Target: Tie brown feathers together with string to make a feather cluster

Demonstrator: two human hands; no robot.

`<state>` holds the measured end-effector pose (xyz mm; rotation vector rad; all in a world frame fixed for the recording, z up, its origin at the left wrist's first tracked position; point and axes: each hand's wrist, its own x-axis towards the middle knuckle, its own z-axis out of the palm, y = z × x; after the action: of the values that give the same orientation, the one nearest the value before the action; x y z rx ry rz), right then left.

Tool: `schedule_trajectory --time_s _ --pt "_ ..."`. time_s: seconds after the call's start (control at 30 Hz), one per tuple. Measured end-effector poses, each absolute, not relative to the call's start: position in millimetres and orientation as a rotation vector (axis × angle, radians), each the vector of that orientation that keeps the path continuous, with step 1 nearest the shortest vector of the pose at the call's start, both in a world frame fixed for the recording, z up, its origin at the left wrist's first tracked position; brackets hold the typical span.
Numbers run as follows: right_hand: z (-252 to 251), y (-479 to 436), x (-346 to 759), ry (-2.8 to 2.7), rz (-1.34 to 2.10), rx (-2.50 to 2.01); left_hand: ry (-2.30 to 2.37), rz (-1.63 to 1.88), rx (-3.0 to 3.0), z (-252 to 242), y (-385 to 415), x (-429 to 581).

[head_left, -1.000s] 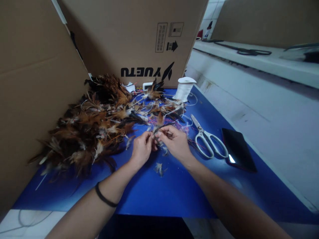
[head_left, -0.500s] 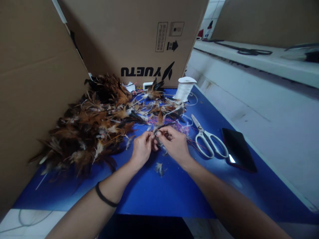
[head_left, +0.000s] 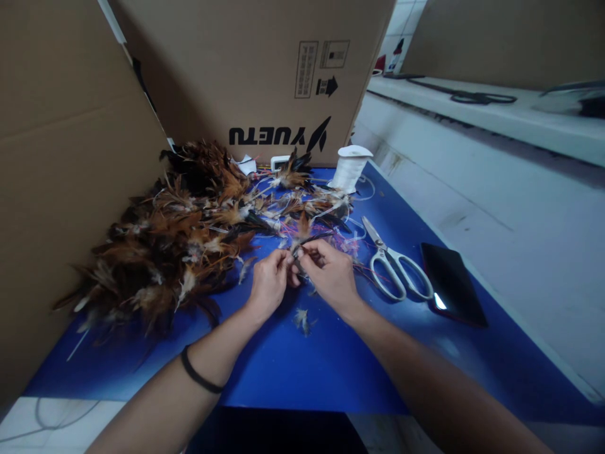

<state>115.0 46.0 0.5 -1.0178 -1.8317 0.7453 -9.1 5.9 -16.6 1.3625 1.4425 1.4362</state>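
My left hand [head_left: 271, 280] and my right hand [head_left: 329, 274] meet over the middle of the blue table [head_left: 302, 375], fingertips pinched close together. Between them they grip a small bunch of feathers [head_left: 301, 232], brown and dark, pointing away from me; its lower part is hidden by my fingers. A loose fluffy feather [head_left: 302, 320] lies on the table just below my hands. To the left spreads a large pile of brown and black feathers [head_left: 161, 252]. Right of my right hand are silver scissors [head_left: 394, 265] with blades a little apart.
A white spool [head_left: 350, 169] stands at the back near pink strands [head_left: 338, 238]. A black phone [head_left: 452, 284] lies by the right edge. Cardboard boxes [head_left: 265, 69] wall off the back and left. On the ledge at right lies another pair of scissors [head_left: 482, 98].
Almost nothing differs. Both hands keep their pinch on the feather bunch, with only a slight shift of the fingers.
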Motion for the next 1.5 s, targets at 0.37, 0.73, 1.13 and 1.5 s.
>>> schedule_trajectory --time_s 0.37,0.73,1.13,1.5 --pt "0 43 113 -1.807 0.832 -0.998 1.455 1.435 1.381 -15 5 -10" --pt "-5 51 117 -1.773 0.891 -0.989 1.425 1.419 1.340 -15 6 -12" --pt "4 64 132 -2.163 0.657 -0.993 1.322 1.627 1.020 -12 13 -19" --pt "-6 62 131 -2.457 0.448 -0.983 1.314 1.691 0.958 -10 15 -23"
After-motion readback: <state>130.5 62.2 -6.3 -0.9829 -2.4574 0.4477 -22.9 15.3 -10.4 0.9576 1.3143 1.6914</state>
